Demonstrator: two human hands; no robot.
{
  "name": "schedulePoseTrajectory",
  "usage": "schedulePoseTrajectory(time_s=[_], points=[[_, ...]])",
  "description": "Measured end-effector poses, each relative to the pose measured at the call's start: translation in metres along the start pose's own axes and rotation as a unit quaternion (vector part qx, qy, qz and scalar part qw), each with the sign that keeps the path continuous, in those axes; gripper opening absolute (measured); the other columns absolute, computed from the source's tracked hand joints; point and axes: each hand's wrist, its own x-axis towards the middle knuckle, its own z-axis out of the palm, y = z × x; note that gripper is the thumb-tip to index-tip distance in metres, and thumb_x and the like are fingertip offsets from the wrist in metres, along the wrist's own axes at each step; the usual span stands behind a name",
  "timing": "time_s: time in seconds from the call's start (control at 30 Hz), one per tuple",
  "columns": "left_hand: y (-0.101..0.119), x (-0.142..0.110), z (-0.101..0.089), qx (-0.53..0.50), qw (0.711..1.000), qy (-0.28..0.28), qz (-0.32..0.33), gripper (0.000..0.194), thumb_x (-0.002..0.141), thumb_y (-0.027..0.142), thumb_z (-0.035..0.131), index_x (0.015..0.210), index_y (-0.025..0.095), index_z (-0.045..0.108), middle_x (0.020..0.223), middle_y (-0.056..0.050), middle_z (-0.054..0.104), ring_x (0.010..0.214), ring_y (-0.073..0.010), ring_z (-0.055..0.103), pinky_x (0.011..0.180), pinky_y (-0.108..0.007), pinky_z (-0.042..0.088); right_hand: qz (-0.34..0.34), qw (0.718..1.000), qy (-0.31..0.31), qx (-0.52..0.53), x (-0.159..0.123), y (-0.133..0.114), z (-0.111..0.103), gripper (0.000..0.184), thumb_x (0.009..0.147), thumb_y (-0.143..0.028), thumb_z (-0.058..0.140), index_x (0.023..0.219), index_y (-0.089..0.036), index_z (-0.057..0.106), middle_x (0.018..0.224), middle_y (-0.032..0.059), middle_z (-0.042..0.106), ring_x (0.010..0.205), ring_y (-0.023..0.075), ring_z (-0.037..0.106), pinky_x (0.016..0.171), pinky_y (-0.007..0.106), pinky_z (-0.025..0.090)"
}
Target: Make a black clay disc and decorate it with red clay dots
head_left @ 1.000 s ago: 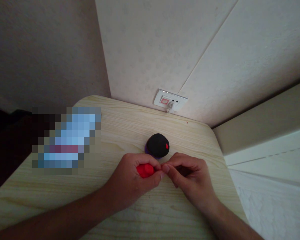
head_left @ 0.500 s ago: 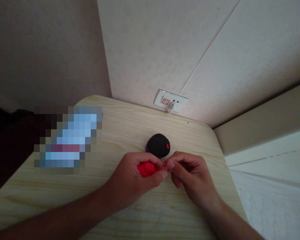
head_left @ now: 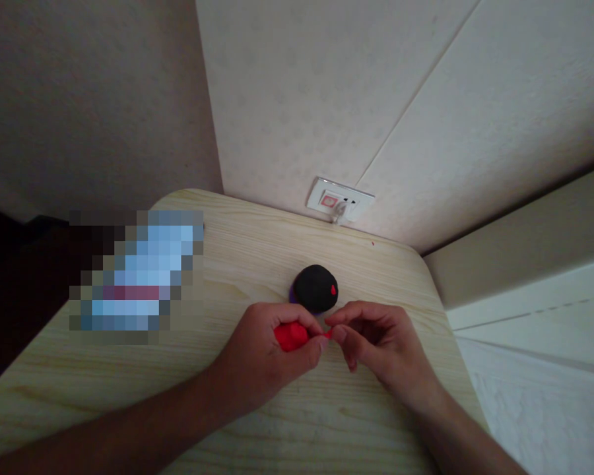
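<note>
My left hand is closed around a soft red lump of modelling clay, which shows between thumb and forefinger. A thin tip of the clay sticks out past those fingertips. My right hand meets this tip with its thumb, pinching it against fingers that are partly hidden; its forefinger is lifted slightly above. Just beyond both hands, a rounded black clay piece with purple at its lower left side rests on the table. A small red bit sits on its right side.
The light wood-grain table has rounded far corners and stands against the wall. A pixelated bluish object lies at the left. On the wall behind is a socket plate with a plug. A tiny red crumb lies near the far edge.
My right forefinger has lifted a little off the clay tip, and the thumb has shifted slightly. The red tip between the hands now shows more. My left hand keeps its hold.
</note>
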Motion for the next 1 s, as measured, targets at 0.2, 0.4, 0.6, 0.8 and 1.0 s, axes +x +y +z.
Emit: schedulePoseTrajectory(time_s=[0.2,0.4,0.6,0.8,1.0], points=[[-0.001,0.000,-0.001,0.019,1.000,-0.008,-0.012,0.012,0.080,0.030,0.069,0.077,0.019,0.074,0.069,0.000,0.069,0.064,-0.0154,0.059,0.058,-0.024,0.046,-0.026,0.999,-0.027,-0.031,0.000,-0.005,-0.004,0.011,0.080,-0.026,0.082,0.077,-0.017,0.078,0.058,-0.0004,0.068,0.045,0.0068,0.051,0.042,0.017,0.042],[0.002,0.001,0.001,0.003,1.000,0.013,-0.012,0.016,0.080,0.030,0.070,0.093,0.020,0.071,0.074,0.001,0.072,0.067,-0.0163,0.064,0.064,-0.026,0.050,-0.137,0.969,0.122,-0.165,0.021,0.002,-0.020,0.010,0.084,-0.029,0.080,0.086,-0.020,0.079,0.073,0.0034,0.076,0.054,0.0105,0.059,0.046,0.020,0.046],[0.000,0.001,0.002,-0.005,1.000,0.010,-0.002,0.020,0.080,0.029,0.069,0.099,0.021,0.069,0.073,0.002,0.071,0.065,-0.0155,0.062,0.065,-0.026,0.048,-0.165,0.956,0.111,-0.217,0.044,0.011,-0.024,0.016,0.089,-0.034,0.075,0.090,-0.019,0.079,0.080,0.0060,0.078,0.064,0.0153,0.068,0.056,0.025,0.054],[-0.005,-0.001,0.002,-0.019,1.000,0.005,-0.003,0.019,0.083,0.029,0.070,0.101,0.022,0.068,0.075,0.003,0.070,0.065,-0.0142,0.060,0.065,-0.025,0.047,-0.183,0.943,0.107,-0.255,0.047,0.010,-0.024,0.016,0.090,-0.033,0.073,0.093,-0.019,0.079,0.084,0.0064,0.078,0.065,0.0156,0.068,0.058,0.026,0.054],[-0.006,-0.001,0.002,-0.029,1.000,-0.002,-0.005,0.019,0.084,0.027,0.069,0.101,0.022,0.068,0.074,0.003,0.069,0.064,-0.0139,0.058,0.063,-0.025,0.047,-0.186,0.936,0.103,-0.280,0.049,0.009,-0.025,0.015,0.091,-0.032,0.072,0.092,-0.018,0.078,0.078,0.0050,0.076,0.061,0.0135,0.064,0.054,0.024,0.050]])
